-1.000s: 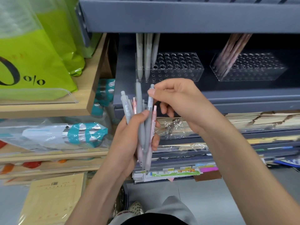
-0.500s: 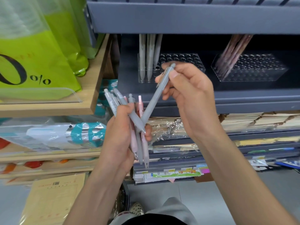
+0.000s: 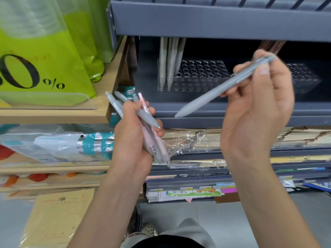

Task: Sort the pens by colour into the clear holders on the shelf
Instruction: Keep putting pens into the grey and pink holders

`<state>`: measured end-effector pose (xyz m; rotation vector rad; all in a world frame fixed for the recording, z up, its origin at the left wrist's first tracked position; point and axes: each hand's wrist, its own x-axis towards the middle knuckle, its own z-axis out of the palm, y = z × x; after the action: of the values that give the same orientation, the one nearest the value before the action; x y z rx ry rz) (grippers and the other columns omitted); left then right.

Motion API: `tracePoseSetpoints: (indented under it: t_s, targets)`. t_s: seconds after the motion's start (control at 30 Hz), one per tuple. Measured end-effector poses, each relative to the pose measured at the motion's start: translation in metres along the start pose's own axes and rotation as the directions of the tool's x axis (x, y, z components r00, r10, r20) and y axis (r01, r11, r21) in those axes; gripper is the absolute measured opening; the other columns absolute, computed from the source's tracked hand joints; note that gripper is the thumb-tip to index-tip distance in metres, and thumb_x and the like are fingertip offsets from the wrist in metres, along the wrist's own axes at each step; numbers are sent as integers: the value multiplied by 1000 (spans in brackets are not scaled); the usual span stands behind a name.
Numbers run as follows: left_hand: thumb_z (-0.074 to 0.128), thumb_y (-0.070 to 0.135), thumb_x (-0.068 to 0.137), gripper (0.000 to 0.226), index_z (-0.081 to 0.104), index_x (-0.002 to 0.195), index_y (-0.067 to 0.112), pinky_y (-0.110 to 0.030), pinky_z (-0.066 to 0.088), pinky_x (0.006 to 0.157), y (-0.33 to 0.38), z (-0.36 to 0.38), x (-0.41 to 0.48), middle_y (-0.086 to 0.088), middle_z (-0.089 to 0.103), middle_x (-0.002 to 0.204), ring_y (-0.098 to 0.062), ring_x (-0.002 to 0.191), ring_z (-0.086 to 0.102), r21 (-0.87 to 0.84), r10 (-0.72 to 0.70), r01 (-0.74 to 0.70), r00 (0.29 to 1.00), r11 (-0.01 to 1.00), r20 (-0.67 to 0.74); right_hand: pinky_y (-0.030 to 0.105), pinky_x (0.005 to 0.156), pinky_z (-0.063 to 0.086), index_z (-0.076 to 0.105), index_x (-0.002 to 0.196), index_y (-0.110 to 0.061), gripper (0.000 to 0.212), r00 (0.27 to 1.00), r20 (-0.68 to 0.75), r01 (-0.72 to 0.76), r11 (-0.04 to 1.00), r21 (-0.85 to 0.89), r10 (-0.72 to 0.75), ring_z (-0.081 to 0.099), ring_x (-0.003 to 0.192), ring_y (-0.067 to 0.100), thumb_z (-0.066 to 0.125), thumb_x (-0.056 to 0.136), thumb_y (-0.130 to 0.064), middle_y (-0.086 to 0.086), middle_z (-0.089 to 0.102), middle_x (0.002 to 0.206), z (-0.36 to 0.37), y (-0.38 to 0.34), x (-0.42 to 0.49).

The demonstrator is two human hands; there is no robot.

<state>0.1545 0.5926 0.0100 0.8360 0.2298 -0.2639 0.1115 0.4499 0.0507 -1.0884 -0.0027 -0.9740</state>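
Note:
My left hand (image 3: 133, 140) grips a bundle of grey and pink pens (image 3: 150, 133), tips pointing down to the right. My right hand (image 3: 254, 108) holds a single grey pen (image 3: 215, 92) slanted, its tip down-left and its clicker up-right by my thumb. On the dark shelf behind stands a clear holder (image 3: 195, 76) with three grey pens (image 3: 170, 59) upright at its left end. A second clear holder (image 3: 304, 77) sits to the right, mostly hidden by my right hand, with brownish-pink pens (image 3: 272, 45) above it.
A grey shelf board (image 3: 215, 18) overhangs the holders closely. Green bags (image 3: 44, 56) rest on a wooden shelf (image 3: 100, 108) at left. Below lie stacked packets, paper and envelopes (image 3: 197, 192). My shoe and trouser leg (image 3: 179, 231) show on the grey floor.
My right hand pulled one grey pen out of the bundle and carried it up and to the right, away from my left hand. The left hand tilted the bundle slightly.

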Motion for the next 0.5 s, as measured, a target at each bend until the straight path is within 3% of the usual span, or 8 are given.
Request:
tracePoseSetpoints:
  t_s: [0.13,0.27,0.5]
  targets:
    - [55,26,97,14,59,90,15,-22,42,41,-3,-3,-3,1,60,71,-13,46,47,55,16,-18,999,998,33,35,71,53,50,110,-3,10,992,-61,98,981,-167,-109,62,70,20,46,100,-5,11,61,90,-1,8,12]
    - [60,32,97,19,61,93,13,-23,43,41,-8,-9,-6,0,64,73,-12,46,49,83,26,-31,998,996,65,32,76,55,47,108,-9,10,973,-2,218,918,-331,-232,68,79,22,47,99,-3,6,59,93,-1,21,20]
    - [72,45,80,45,57,106,12,-23,41,39,-10,-17,-12,-1,61,71,-14,40,46,104,66,-81,987,991,145,45,82,55,52,101,-24,11,969,83,235,763,-602,-233,69,87,18,54,92,-18,-5,70,92,6,46,41]
